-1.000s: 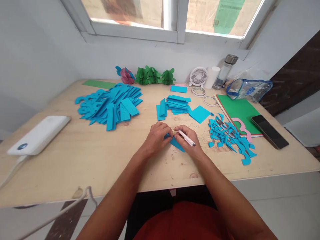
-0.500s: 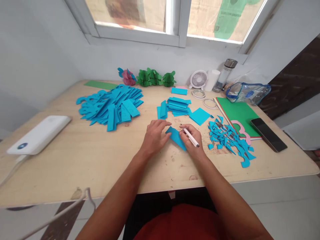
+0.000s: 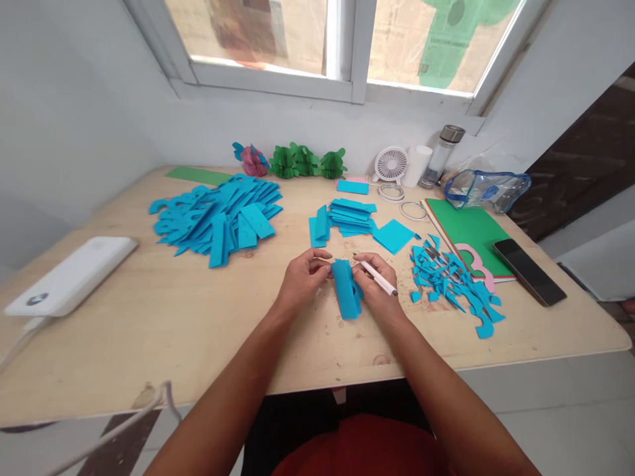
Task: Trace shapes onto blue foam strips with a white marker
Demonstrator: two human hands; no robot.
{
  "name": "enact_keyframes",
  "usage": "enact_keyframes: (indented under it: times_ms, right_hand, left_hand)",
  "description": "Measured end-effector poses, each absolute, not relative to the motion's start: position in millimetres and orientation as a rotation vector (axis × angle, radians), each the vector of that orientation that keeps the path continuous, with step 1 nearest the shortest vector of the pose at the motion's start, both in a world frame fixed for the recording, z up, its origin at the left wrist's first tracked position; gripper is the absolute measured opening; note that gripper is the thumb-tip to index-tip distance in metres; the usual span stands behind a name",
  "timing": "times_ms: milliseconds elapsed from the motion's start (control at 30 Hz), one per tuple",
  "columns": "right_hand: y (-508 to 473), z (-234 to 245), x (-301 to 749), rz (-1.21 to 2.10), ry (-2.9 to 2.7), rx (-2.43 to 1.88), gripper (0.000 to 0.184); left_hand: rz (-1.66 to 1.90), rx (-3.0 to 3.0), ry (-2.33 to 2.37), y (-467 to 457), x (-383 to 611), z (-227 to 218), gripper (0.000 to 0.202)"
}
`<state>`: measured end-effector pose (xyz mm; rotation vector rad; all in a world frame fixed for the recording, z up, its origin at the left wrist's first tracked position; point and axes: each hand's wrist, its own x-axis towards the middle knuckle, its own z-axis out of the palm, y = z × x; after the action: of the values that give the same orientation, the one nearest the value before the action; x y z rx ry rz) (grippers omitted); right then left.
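Note:
A folded piece of blue paper [image 3: 346,291] stands between my two hands near the middle of the table, its long side pointing toward me. My left hand [image 3: 306,281] pinches its upper left edge with thumb and fingers. On the other side, my right hand [image 3: 376,283] holds the paper's right edge while a white pen [image 3: 380,277] lies across its fingers, dark end toward the lower right. Just beyond my hands lie a stack of folded blue papers [image 3: 351,215] and a flat blue square [image 3: 393,236].
Left lies a large pile of cut blue paper [image 3: 218,221] and a white power bank [image 3: 72,274]. Blue scraps [image 3: 451,281], a pink cutout [image 3: 475,264], a green sheet [image 3: 469,228] and a phone [image 3: 528,271] are right. A small fan [image 3: 391,164] and bottle [image 3: 441,157] stand behind.
The blue paper has turned from slanting to nearly straight toward me, and its folded layers now show. My left fingers have moved from its top corner to its left edge. The view has tilted slightly.

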<state>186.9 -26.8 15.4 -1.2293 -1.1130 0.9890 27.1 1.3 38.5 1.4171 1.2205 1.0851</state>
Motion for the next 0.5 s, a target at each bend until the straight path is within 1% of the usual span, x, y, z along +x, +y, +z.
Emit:
enact_keyframes:
  times_ms: [100,267,500]
  right_hand:
    - [-27.1,16.0,186.1,1.014,-1.098,-1.221,0.024]
    - [-28.1,18.4,184.4,1.019,-1.084,-1.233,0.024]
    - [-27.5,18.7,183.3,1.053,-1.104,-1.228,0.023]
  left_hand:
    - [1.081,1.393,1.218,0.2,27.0,39.8,0.020]
    - [1.053,1.353,1.191,-3.1,27.0,40.8,0.033]
    - [1.077,1.389,1.224,-1.5,26.7,39.5,0.029]
